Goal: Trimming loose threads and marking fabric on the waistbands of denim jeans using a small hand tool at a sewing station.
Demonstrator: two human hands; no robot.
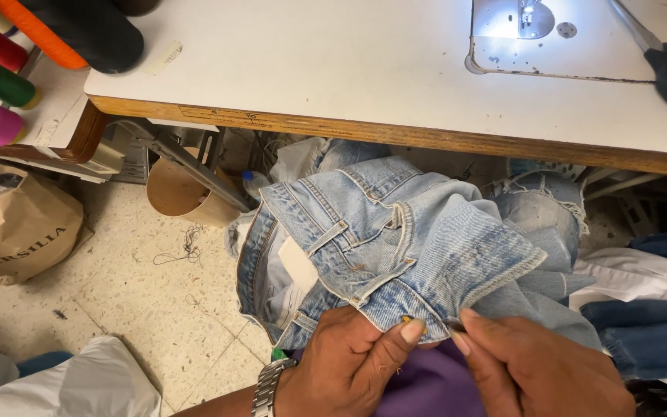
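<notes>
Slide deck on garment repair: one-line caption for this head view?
Left hand and right hand pinch light-blue jeans below a sewing table.

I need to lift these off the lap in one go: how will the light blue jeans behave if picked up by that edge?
The light blue jeans are probably floppy: they already bunch in folds. Pinched by the left hand and right hand at one edge, the rest would likely hang and swing. The thick waistband probably adds weight.
</notes>
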